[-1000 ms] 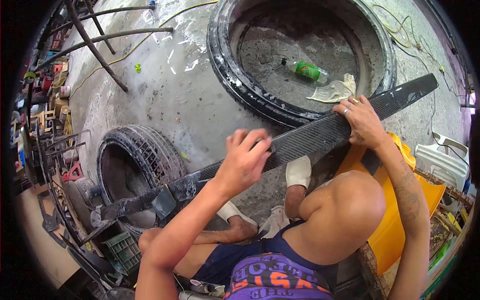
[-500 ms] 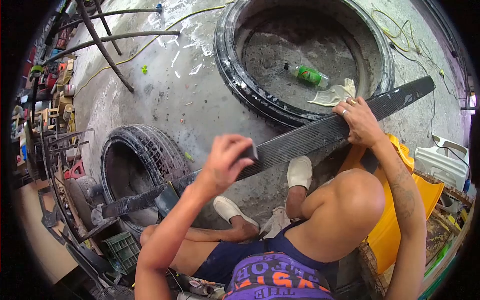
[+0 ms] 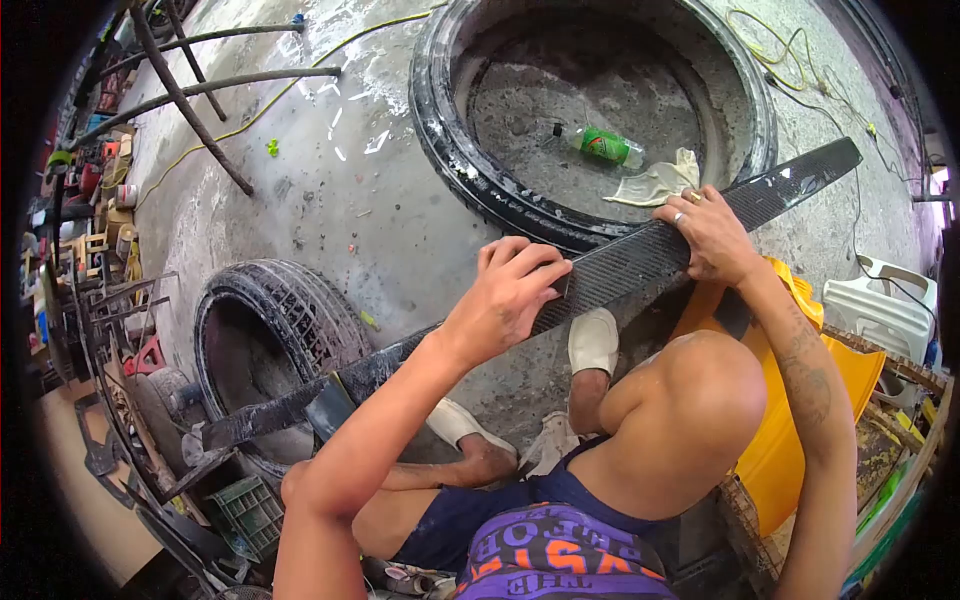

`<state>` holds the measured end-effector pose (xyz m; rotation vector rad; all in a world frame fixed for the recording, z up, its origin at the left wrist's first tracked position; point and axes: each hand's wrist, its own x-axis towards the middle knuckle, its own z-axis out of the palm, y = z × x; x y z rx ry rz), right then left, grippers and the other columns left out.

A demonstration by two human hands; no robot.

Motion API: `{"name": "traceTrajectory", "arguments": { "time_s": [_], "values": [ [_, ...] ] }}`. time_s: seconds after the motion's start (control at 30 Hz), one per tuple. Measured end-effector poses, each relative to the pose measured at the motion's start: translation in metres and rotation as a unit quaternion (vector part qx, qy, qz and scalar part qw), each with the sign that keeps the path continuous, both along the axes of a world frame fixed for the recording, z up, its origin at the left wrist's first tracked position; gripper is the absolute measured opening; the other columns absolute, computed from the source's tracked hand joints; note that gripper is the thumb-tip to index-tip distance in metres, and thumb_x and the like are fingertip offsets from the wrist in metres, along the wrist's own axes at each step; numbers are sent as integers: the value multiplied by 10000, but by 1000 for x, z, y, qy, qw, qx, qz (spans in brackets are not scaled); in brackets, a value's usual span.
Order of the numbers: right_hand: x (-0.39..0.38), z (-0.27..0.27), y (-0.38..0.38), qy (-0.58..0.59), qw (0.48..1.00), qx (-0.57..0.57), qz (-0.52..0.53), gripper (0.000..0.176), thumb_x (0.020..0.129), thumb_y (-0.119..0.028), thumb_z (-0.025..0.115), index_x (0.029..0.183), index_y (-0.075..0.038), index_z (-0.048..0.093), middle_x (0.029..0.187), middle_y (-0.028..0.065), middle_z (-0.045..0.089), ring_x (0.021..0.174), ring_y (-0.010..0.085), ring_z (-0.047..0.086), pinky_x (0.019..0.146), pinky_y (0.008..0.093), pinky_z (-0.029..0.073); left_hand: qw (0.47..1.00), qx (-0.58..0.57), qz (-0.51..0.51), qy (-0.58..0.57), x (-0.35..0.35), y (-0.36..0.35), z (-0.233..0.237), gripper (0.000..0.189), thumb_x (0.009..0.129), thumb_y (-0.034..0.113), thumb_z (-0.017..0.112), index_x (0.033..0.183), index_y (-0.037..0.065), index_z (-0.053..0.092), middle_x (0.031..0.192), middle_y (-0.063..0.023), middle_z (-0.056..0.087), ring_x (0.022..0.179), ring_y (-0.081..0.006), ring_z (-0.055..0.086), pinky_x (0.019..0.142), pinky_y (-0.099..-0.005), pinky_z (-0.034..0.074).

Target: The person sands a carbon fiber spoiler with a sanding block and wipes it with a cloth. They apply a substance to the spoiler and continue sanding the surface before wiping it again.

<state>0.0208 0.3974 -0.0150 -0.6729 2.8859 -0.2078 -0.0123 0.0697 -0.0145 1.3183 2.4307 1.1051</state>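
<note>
A long black carbon-fibre strip point(image 3: 625, 272) lies slantwise across two tires in front of me. My right hand point(image 3: 712, 238), with rings on its fingers, is closed round the strip's upper edge right of its middle. My left hand point(image 3: 508, 298) presses on the strip's face near its middle, fingers bent over a small grey piece of sandpaper point(image 3: 564, 286), mostly hidden under them. Just beyond my right hand, a whitish glove or rag point(image 3: 655, 183) rests by the large tire point(image 3: 437, 125). The smaller tire point(image 3: 315, 310) stands under the strip's left part.
A green-labelled plastic bottle point(image 3: 607, 147) lies inside the large tire. To the right are a yellow panel point(image 3: 800, 430) and a white plastic stool point(image 3: 880, 305). Dark metal legs point(image 3: 190, 90) stand at the upper left. A green crate point(image 3: 248, 518) sits at the lower left.
My left hand has moved up and right along the strip, and the grey sandpaper is now against its surface. My right hand keeps its hold; the view has shifted slightly.
</note>
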Motion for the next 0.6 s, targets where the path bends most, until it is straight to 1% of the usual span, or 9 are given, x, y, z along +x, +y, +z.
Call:
{"name": "traceTrajectory", "arguments": {
  "time_s": [0.03, 0.13, 0.23, 0.27, 0.33, 0.43, 0.5, 0.57, 0.6],
  "values": [
    [0, -1, 0, 7, 1000, -4, 5, 720, 466, -101, 803, 1148, -120, 572, 1057, 54, 577, 1056, 257, 564, 927, 395, 400, 1000, 0, 1, -1, 4, -9, 1, 452, 742, 12, 713, 1183, 99, 661, 1151, -49, 622, 1079, -287, 529, 973, -420, 372],
    [1, -8, 4, 3, 1000, 6, 4, 689, 490, -88, 773, 1148, -120, 572, 1048, 52, 571, 1052, 252, 568, 920, 393, 399, 998, -55, 28, 13, 24, -58, 5, 430, 732, 10, 717, 1152, 83, 660, 1166, -52, 614, 1075, -288, 523, 966, -419, 368],
    [-1, -3, 1, 11, 1000, -2, 9, 657, 511, -79, 742, 1145, -118, 574, 1025, 50, 571, 1043, 249, 571, 905, 389, 398, 997, -73, 23, 30, 18, -41, 2, 436, 737, 14, 716, 1164, 80, 655, 1171, -52, 613, 1074, -290, 522, 958, -421, 369],
    [0, -1, -1, 11, 1000, -2, 12, 657, 511, -79, 742, 1145, -118, 574, 1025, 50, 571, 1043, 249, 571, 905, 389, 398, 999, -44, 21, 20, 10, -25, 3, 441, 744, 18, 713, 1176, 76, 647, 1162, -55, 611, 1066, -295, 520, 949, -420, 370],
    [-1, 2, -2, 0, 1000, 4, 4, 654, 509, -84, 738, 1141, -115, 574, 1007, 50, 575, 1045, 245, 570, 902, 386, 399, 998, -37, 33, 23, 10, -18, 4, 442, 747, 18, 711, 1180, 75, 644, 1159, -58, 610, 1061, -296, 519, 946, -418, 370],
    [1, 0, -1, 9, 1000, 11, -1, 661, 508, -87, 744, 1147, -119, 575, 1022, 55, 589, 1056, 247, 574, 917, 385, 400, 997, -39, 56, 25, 24, -43, 3, 435, 753, 21, 711, 1180, 72, 645, 1160, -59, 609, 1050, -295, 519, 933, -410, 368],
    [-2, -1, 0, 7, 1000, 5, 1, 661, 510, -85, 742, 1149, -122, 577, 1035, 56, 592, 1062, 254, 575, 922, 385, 400, 993, -96, 58, 30, 30, -60, 10, 434, 756, 28, 717, 1182, 69, 646, 1164, -59, 607, 1050, -293, 520, 921, -404, 365],
    [0, 0, -1, 2, 1000, -1, 4, 660, 512, -83, 741, 1151, -125, 579, 1049, 58, 596, 1067, 261, 577, 926, 386, 399, 991, -107, 64, 42, 25, -37, 5, 416, 758, 31, 721, 1166, 65, 652, 1169, -53, 610, 1049, -290, 521, 914, -400, 362],
    [1, 1, -2, 8, 1000, 1, 2, 662, 511, -80, 741, 1152, -123, 578, 1057, 59, 598, 1075, 268, 577, 928, 387, 399, 994, -74, 76, 40, 18, -18, 1, 400, 755, 30, 721, 1149, 63, 656, 1166, -49, 611, 1043, -286, 522, 911, -400, 361]
  ]
}}
